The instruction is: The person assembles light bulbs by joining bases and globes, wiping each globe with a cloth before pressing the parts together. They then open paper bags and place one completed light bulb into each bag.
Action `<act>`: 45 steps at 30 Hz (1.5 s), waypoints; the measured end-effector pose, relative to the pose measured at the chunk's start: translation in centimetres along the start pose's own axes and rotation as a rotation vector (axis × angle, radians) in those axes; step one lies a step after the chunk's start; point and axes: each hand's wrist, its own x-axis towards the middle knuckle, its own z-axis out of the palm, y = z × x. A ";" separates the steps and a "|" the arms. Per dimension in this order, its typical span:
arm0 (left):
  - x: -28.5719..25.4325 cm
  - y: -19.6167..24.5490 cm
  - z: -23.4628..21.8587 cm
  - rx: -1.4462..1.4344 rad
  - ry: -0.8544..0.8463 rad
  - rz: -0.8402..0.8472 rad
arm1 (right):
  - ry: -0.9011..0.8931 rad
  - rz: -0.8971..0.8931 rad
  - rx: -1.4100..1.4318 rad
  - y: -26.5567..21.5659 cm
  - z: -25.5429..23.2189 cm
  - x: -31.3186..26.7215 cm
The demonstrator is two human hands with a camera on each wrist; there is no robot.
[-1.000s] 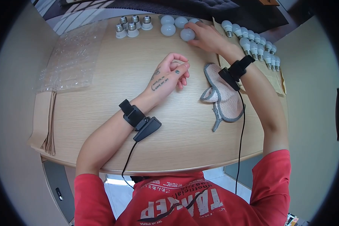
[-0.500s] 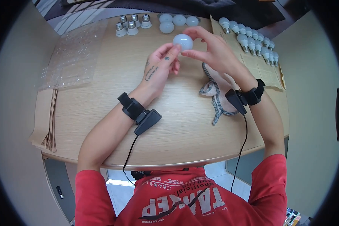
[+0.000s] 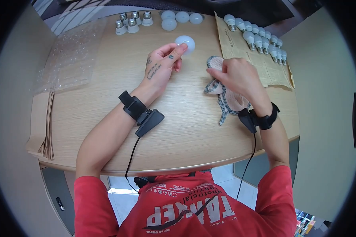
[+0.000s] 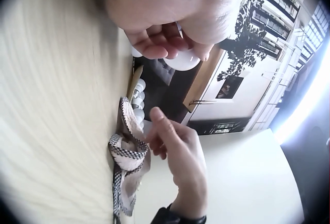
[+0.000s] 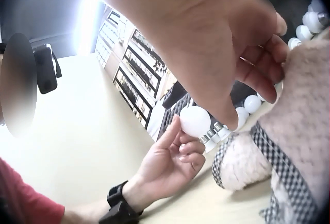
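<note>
A round white bulb cover (image 3: 184,43) is pinched between the thumb and fingers of the left hand (image 3: 161,65), raised above the table. The left wrist view shows this cover (image 4: 183,62) beneath the left hand (image 4: 175,7). Over the pink cloth (image 3: 236,102) with checked edging hovers the right hand (image 3: 241,77), palm down, fingers loosely bent. In the right wrist view, a gap parts the thumb and fingers of the right hand (image 5: 211,44), close beside the cloth (image 5: 309,90); whether the fingertips touch it cannot be told.
Several bulb bases (image 3: 132,26) with metal screw caps stand at the back, beside several white covers (image 3: 182,17). Whole bulbs (image 3: 249,38) lie on brown paper (image 3: 243,59) at right. Clear bubble wrap (image 3: 73,59) and folded brown paper (image 3: 40,124) are at left.
The right hand took a cover from the back group to the left hand, which now holds it alone. The right hand then moved away to the right, over the cloth.
</note>
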 end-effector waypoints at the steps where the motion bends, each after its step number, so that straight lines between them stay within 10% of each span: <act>1: 0.0 -0.1 0.0 0.005 -0.002 -0.001 | -0.012 -0.005 0.008 0.2 0.5 0.0; 9: -0.1 0.5 0.0 0.056 -0.005 0.015 | -0.039 0.066 0.510 1.9 0.6 0.7; 22: -1.9 3.2 2.6 0.176 -0.151 0.090 | 0.475 -0.009 1.688 3.0 -0.9 0.7; 25: -2.3 3.0 3.2 0.104 -0.156 0.053 | 0.253 -0.303 1.592 -0.7 -1.0 -1.5; 28: -2.5 2.6 3.3 0.064 -0.156 0.040 | 0.420 -0.561 0.885 -1.5 0.3 -0.9; 31: -2.5 2.5 2.7 0.150 -0.242 0.042 | 0.456 -0.563 0.980 -2.2 2.4 0.0; 45: -3.1 2.5 3.7 0.777 -0.442 0.435 | -0.255 -0.064 1.725 -1.1 2.8 -0.5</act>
